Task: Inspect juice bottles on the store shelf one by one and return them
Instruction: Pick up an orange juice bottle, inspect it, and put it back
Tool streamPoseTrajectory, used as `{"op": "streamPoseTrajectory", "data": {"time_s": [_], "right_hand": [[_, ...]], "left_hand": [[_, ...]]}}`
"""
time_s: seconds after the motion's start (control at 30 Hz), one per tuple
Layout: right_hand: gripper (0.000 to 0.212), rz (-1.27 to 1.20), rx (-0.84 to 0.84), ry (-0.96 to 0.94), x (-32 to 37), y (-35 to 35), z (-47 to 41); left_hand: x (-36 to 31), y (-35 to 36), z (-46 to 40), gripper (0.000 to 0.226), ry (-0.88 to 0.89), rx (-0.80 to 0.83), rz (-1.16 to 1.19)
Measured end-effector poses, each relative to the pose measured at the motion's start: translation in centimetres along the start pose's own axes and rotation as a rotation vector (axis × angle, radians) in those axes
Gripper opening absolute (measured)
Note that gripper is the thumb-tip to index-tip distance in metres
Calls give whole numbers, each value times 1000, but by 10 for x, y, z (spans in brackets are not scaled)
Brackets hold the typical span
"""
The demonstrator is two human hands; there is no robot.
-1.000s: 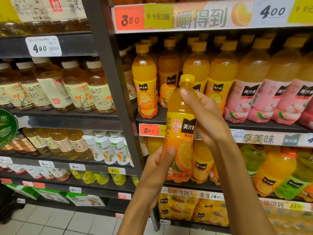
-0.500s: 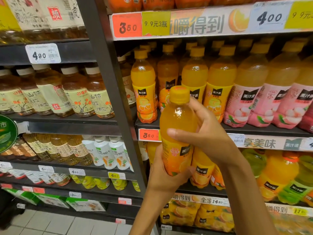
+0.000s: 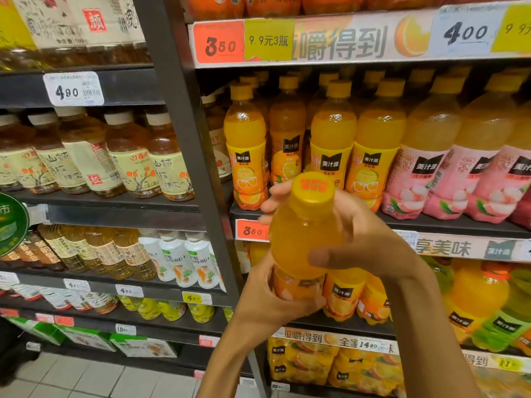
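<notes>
My fingers (image 3: pixel 324 258) of the right hand (image 3: pixel 370 242) are wrapped round the shoulder of the clear plastic orange juice bottle with the yellow screw cap (image 3: pixel 304 239), thumb across the front and the other fingertips curling round behind, just under the cap. My left hand (image 3: pixel 267 294) is clenched on the bottle's base, over the lower part of the orange label. So both hands are grasping the one bottle, in the air in front of the dark metal store shelf (image 3: pixel 448 225).

What has changed: a second ago the bottle stood nearly upright with its label square to me; half a second ago it had begun to lean; now its top is tipped well toward me, and I look almost straight down on the red print on the cap. My right thumb has slid from near the neck down onto the shoulder, and my left hand has moved from beside the label to under it. I judge I have gone from reading the label to checking the cap and seal, so this bottle's inspection is nearly done.

Beyond my fingers, the row of matching orange bottles (image 3: pixel 333 145) shows a space at the front, just behind the cap. That is likely where it goes back.
</notes>
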State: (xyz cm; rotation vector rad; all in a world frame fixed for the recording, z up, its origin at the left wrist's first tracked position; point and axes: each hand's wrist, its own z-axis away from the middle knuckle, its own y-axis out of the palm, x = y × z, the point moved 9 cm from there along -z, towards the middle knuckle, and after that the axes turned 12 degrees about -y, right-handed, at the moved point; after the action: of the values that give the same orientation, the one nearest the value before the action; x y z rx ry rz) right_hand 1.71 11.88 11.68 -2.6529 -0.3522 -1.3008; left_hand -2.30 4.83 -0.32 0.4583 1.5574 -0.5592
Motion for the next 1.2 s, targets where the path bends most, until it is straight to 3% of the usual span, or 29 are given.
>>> {"op": "streamPoseTrajectory", "data": {"time_s": [0.07,0.13,0.27,0.4,0.53,0.7,0.83,0.93,1.03,1.1,1.2], "right_hand": [[51,-25,8,1,-6,3,-3],[43,-25,-106,-2,-12,-4,-4],[31,-27,-432,-43,-20,-33,6],[35,-95,-577,-20,-25,-46,14],[35,-172,-634,-9,-25,-57,14],[43,-302,-540,-2,-29,-44,0],[29,-150,-630,36,-36,-55,7],[41,-42,-673,74,-36,-58,10],[56,-33,-655,113,-38,-57,9],[53,-112,-661,89,-37,-59,8],[49,-243,-640,70,-38,-58,3]], "left_hand": [[1,11,3,55,-23,106,9],[1,15,5,61,-34,141,75],[0,6,5,84,-29,33,225],[-5,0,5,76,16,-47,179],[0,4,8,71,-53,36,248],[11,23,11,68,-167,194,269],[10,13,2,64,-160,-56,237],[-2,11,0,52,-62,-131,179],[-4,9,0,37,-103,-177,223],[-2,9,-1,44,-169,-135,333],[4,22,4,59,-315,62,548]]}}
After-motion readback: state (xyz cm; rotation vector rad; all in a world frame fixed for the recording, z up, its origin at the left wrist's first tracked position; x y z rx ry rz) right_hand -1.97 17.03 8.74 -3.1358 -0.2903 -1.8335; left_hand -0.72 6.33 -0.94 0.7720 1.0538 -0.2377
